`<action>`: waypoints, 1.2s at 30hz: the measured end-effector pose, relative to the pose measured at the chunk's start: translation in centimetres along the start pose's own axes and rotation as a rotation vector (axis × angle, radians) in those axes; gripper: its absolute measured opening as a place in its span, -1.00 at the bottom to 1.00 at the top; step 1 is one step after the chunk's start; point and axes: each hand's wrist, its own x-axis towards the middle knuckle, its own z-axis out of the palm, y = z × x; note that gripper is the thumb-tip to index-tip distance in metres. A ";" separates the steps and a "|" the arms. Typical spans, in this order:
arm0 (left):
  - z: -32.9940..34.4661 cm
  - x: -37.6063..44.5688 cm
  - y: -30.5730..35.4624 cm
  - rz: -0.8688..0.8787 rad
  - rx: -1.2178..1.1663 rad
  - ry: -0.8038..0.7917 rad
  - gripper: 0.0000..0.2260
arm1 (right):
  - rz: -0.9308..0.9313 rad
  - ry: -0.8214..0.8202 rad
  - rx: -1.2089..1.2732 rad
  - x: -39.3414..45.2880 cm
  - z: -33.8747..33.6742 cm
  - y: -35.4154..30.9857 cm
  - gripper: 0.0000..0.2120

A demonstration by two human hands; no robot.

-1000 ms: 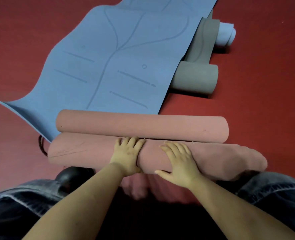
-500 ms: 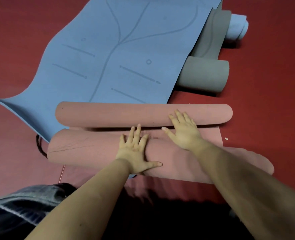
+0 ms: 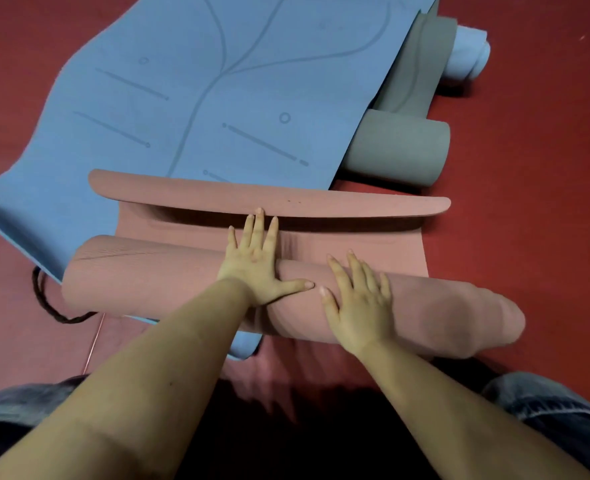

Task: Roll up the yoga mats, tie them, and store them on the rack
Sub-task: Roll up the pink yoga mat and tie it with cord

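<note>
1. My left hand (image 3: 256, 261) and right hand (image 3: 360, 299) press flat, fingers spread, on the pink mat roll (image 3: 141, 275).
2. The roll's long axis lies crosswise; its curled free end (image 3: 269, 195) sits just ahead, nearest my left fingertips.

Plain red floor (image 3: 528, 168) throughout

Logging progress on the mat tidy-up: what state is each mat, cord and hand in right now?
Pink mat: mostly rolled, far end curled up.
Blue mat: spread flat, far end rolled.
Grey mat: partly rolled, under the blue one.
Dark cord: loose on floor.
Left hand: flat, pressing the pink roll.
Right hand: flat on the roll.
</note>
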 end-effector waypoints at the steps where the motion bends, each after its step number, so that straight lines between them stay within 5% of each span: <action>1: 0.0 -0.1 0.1 -0.005 0.002 0.027 0.18 | 0.003 -0.003 -0.010 0.6 0.0 0.1 -0.43; 4: 0.0 -1.0 0.3 -0.019 -0.032 0.086 0.13 | 0.051 -0.074 0.022 3.3 -0.3 0.3 -0.29; 12: -0.4 1.1 0.2 -0.005 0.045 0.122 0.13 | 0.123 0.145 0.047 4.6 0.4 0.2 -0.32; 22: -1.5 4.2 0.3 -0.007 0.054 0.163 0.04 | 0.109 0.023 -0.005 10.2 -0.5 0.6 -0.15; 30: -4.0 8.9 0.2 -0.064 0.011 0.181 -0.02 | 0.026 0.113 0.000 10.2 0.2 0.1 -0.29; 36: -3.1 7.5 -0.7 0.030 0.092 0.176 -0.02 | 0.042 0.099 -0.001 14.4 -0.7 0.5 -0.21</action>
